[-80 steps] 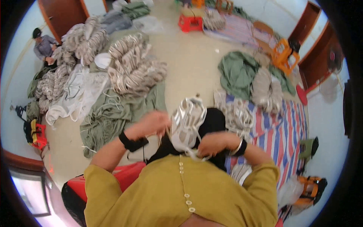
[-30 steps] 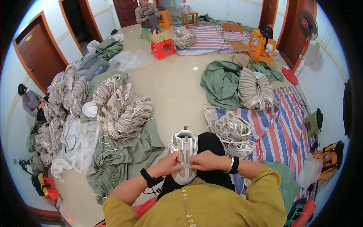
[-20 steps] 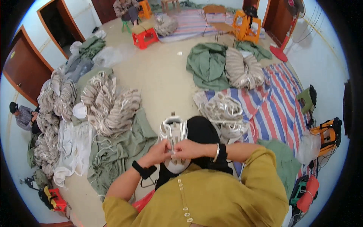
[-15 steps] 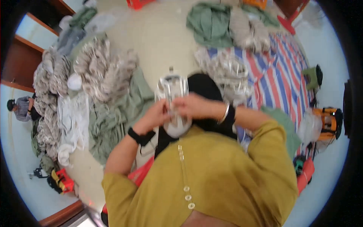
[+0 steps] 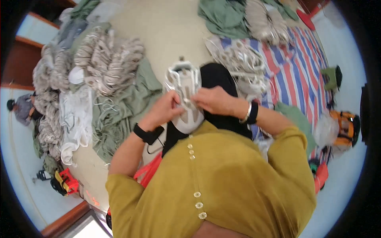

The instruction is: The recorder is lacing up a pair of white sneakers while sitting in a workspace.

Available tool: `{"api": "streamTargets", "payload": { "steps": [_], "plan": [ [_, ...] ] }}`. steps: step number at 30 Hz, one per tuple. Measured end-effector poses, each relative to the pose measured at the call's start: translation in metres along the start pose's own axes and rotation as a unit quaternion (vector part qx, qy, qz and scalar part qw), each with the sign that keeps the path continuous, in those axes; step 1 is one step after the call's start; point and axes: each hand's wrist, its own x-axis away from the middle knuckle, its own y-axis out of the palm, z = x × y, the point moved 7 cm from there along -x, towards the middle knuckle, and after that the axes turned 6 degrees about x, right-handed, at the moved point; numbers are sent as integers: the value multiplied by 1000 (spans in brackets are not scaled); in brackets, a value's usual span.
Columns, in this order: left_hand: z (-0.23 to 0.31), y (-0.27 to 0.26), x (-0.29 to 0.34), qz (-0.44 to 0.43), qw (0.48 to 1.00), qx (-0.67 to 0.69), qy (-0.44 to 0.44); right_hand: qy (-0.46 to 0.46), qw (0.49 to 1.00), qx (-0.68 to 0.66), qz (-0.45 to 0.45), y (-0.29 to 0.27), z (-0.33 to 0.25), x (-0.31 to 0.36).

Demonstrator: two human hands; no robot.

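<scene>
A white and beige shoe upper (image 5: 185,80) lies at my lap, its rounded white toe towards me and its opening pointing away. Over its lacing area both my hands work close together with bent fingers. My left hand (image 5: 164,109) is at the left edge, thumb and fingers pinched. From the right, my right hand (image 5: 215,100) has its fingertips pinched together above the middle of the upper. Whatever thin thing sits between the fingertips is too small and blurred to make out.
Bundles of beige shoe uppers (image 5: 115,63) and green cloth (image 5: 119,119) lie on the floor at left. More uppers (image 5: 244,63) rest by a striped sheet (image 5: 291,71) at right. An orange stool (image 5: 345,127) stands near the right wall. Another person (image 5: 22,109) is at far left.
My hands have moved apart a little, the right one to the right and slightly away from me. More of the upper shows between them. The whole view has shifted slightly.
</scene>
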Motion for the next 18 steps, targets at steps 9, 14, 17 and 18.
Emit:
{"api": "streamTargets", "payload": {
  "steps": [9,14,17,18],
  "plan": [
    [-2,16,-1,-20,1000,-12,-2,154,940,-270,-145,-6,-21,-1],
    [1,1,-3,20,998,14,52,62,937,-263,-222,-6,-38,-7],
    [6,-7,-3,13,1000,25,2,221,927,-282,-106,-32,17,-6],
    [6,-6,-5,15,1000,19,14,270,915,-279,-107,-33,34,1]
  ]
}}
